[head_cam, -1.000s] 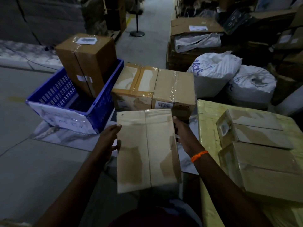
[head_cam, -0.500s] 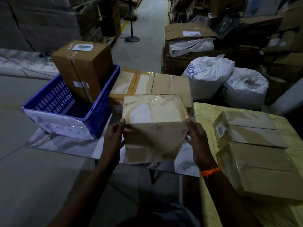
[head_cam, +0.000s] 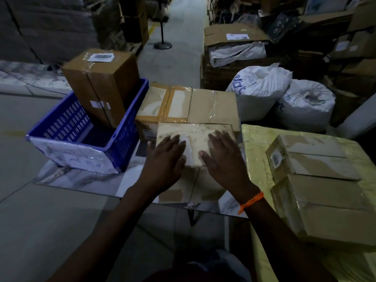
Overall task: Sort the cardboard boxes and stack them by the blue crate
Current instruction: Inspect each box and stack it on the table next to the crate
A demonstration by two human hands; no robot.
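Note:
A taped cardboard box [head_cam: 196, 132] stands on the marble slab [head_cam: 81, 178], right of the blue crate [head_cam: 126, 139] and in front of two boxes [head_cam: 191, 104] lying side by side. My left hand [head_cam: 165, 161] and my right hand [head_cam: 223, 159] lie flat on the box's top with fingers spread. A tall brown box [head_cam: 101, 86] stands tilted inside the crate. Two more boxes [head_cam: 317, 176] lie on a yellow-wrapped bundle [head_cam: 254, 143] at the right.
White sacks [head_cam: 284, 94] sit behind the yellow bundle, with open cartons and stacked goods beyond them. A post on a round base [head_cam: 162, 44] stands in the aisle at the back. Grey floor lies to the left of the slab.
The box I held by its sides went forward and down onto the slab beside the crate. Both hands left its sides and now rest flat on its top.

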